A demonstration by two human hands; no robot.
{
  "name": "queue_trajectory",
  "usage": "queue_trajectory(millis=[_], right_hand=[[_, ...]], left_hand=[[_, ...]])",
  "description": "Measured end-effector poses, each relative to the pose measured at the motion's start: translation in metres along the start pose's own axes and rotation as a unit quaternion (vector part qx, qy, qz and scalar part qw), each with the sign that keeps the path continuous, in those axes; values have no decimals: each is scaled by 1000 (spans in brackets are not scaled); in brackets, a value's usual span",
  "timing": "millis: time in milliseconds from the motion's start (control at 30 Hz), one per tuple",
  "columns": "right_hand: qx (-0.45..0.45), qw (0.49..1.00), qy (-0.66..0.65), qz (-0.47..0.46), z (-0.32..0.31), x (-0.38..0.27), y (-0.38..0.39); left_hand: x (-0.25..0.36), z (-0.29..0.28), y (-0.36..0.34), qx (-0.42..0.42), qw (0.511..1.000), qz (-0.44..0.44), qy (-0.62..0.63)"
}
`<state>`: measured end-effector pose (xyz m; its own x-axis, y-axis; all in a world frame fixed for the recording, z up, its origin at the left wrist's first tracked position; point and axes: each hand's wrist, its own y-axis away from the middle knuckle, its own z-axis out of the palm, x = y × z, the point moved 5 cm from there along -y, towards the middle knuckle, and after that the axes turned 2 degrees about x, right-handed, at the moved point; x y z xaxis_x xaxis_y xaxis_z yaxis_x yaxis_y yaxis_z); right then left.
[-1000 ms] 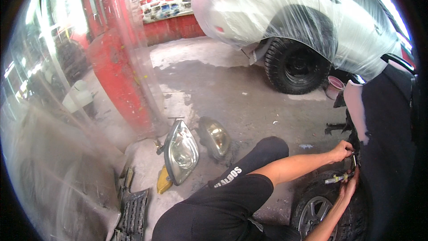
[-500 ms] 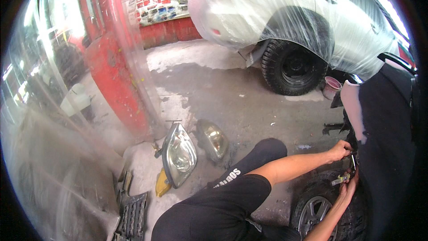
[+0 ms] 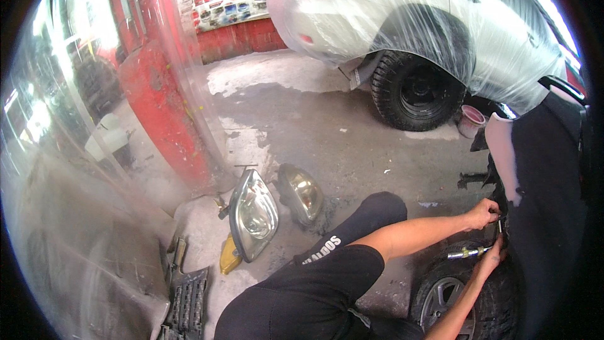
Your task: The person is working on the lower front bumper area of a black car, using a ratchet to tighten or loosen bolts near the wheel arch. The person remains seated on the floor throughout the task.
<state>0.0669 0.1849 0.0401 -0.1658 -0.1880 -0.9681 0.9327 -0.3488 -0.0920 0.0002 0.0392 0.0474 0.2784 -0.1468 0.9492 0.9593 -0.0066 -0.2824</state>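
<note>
My left hand (image 3: 483, 213) is closed at the edge of a dark fender (image 3: 544, 164) with a pink-grey patch, gripping something small I cannot make out. Just below it, my right hand (image 3: 493, 253) is closed on a silver, cylindrical tool (image 3: 462, 254) with a yellowish band, held nearly horizontal above the tire (image 3: 497, 302) and alloy wheel. A slim metal piece shows between the two hands. Fingertips of both are partly hidden by the bodywork.
Two detached headlights (image 3: 253, 214) (image 3: 301, 194), a yellow lamp (image 3: 228, 252) and black grille pieces (image 3: 189, 296) lie on the floor. Clear sheeting (image 3: 75, 214) hangs by a red post (image 3: 160, 107). Behind stand a plastic-covered white vehicle (image 3: 402, 0) and a pink bucket (image 3: 470, 121).
Over the last half second the tool in my right hand has swung out leftward to lie flatter, showing more of its length. My left hand stays at the fender edge.
</note>
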Motion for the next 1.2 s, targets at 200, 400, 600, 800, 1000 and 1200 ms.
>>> queue_trajectory(millis=[200, 400, 600, 800, 1000, 1200], right_hand=[[47, 988, 118, -92, -3, -1, -2], [58, 850, 384, -356, -9, 21, -24], [42, 890, 340, -300, -15, 34, -30], [-2, 773, 441, -455, -14, 26, -26], [-6, 793, 437, -424, -17, 32, -38], [39, 910, 322, -258, -19, 9, -12]], left_hand=[[0, -1, 1, -31, 997, -62, 18], [0, -1, 0, -28, 996, -85, 23], [23, -6, 2, -47, 988, -136, -49], [23, -7, -8, -57, 985, -163, -25], [9, -3, -7, -35, 987, -158, 12], [5, 0, 0, -13, 995, -92, 33]])
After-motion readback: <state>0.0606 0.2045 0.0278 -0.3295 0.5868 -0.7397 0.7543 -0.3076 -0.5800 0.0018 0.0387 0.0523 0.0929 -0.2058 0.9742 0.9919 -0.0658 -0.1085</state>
